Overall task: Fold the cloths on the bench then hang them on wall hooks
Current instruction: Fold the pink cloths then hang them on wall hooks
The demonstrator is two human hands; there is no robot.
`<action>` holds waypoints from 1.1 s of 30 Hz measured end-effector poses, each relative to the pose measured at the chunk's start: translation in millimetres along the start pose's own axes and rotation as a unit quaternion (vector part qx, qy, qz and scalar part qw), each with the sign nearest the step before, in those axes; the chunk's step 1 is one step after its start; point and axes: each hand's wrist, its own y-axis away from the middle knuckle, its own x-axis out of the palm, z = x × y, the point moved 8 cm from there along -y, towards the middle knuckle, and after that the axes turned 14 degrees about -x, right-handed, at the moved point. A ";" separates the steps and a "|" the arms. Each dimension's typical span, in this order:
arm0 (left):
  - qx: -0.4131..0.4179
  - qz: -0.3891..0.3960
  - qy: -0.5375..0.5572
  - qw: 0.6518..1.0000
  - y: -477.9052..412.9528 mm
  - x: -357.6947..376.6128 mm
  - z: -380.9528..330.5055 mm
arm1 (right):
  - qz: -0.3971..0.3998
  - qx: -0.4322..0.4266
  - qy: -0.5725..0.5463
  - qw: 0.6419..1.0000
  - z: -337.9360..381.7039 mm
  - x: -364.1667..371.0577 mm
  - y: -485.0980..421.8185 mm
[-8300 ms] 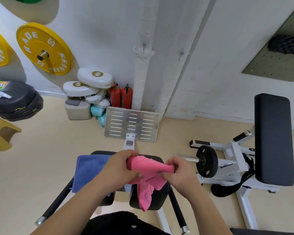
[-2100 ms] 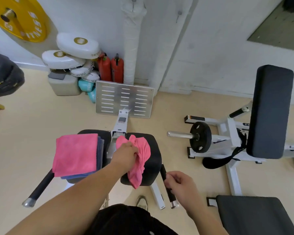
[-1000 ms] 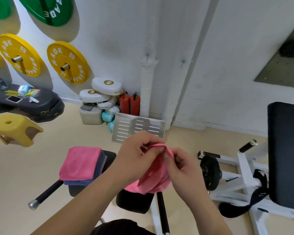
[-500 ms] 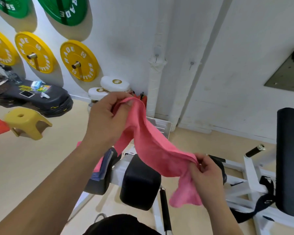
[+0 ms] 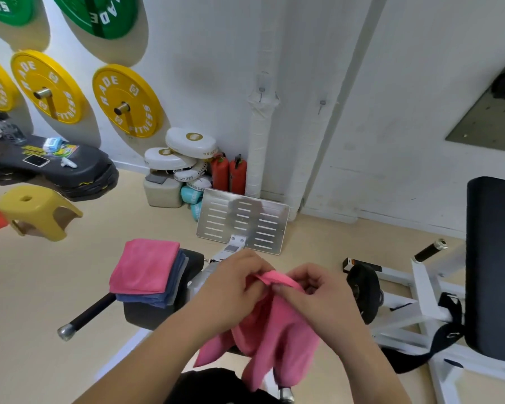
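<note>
A white wall (image 5: 216, 39) carries yellow weight plates (image 5: 127, 102) and green plates (image 5: 99, 16) at far left. The floor (image 5: 41, 287) is beige, with a yellow stool (image 5: 32, 208) at left and a black padded machine (image 5: 493, 258) at right.

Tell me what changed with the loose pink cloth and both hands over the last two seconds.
The right hand joined the left hand on the loose pink cloth, which was lifted off the bench. The hands pulled it out wide, then came back together. Both now pinch its top edge and it hangs down. The folded stack, pink on blue, stayed put on the bench.
</note>
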 end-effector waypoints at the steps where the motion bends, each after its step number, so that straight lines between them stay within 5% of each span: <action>1: -0.014 -0.012 0.006 1.000 0.0 -5.0 2.7 | 0.036 0.011 -0.003 0.999 -6.7 1.8 1.8; 3: -0.056 -0.029 0.035 0.997 -0.9 -15.9 9.7 | 0.094 0.018 -0.024 0.995 -16.3 2.8 7.9; 9: -0.117 -0.124 0.105 0.980 -1.3 -53.4 25.9 | 0.107 0.028 -0.035 0.993 -30.7 -10.2 16.4; 13: -0.100 -0.104 -0.026 0.989 -3.6 -49.9 32.5 | 0.039 0.011 0.031 0.999 -26.1 -19.6 11.7; 16: -0.053 -0.123 -0.019 0.991 2.6 -51.3 25.8 | 0.001 0.010 0.074 0.997 -24.0 -20.9 10.3; 22: 0.049 0.021 0.014 0.998 21.0 -8.5 -7.7 | 0.080 -0.060 0.054 0.994 10.2 12.0 10.2; 25: 0.028 0.049 -0.023 0.998 20.0 -0.5 5.0 | 0.086 -0.068 0.056 0.992 12.3 15.4 10.1; 33: -0.012 -0.057 0.007 0.998 23.8 -32.0 22.6 | 0.086 0.033 -0.028 0.995 -22.5 4.7 18.4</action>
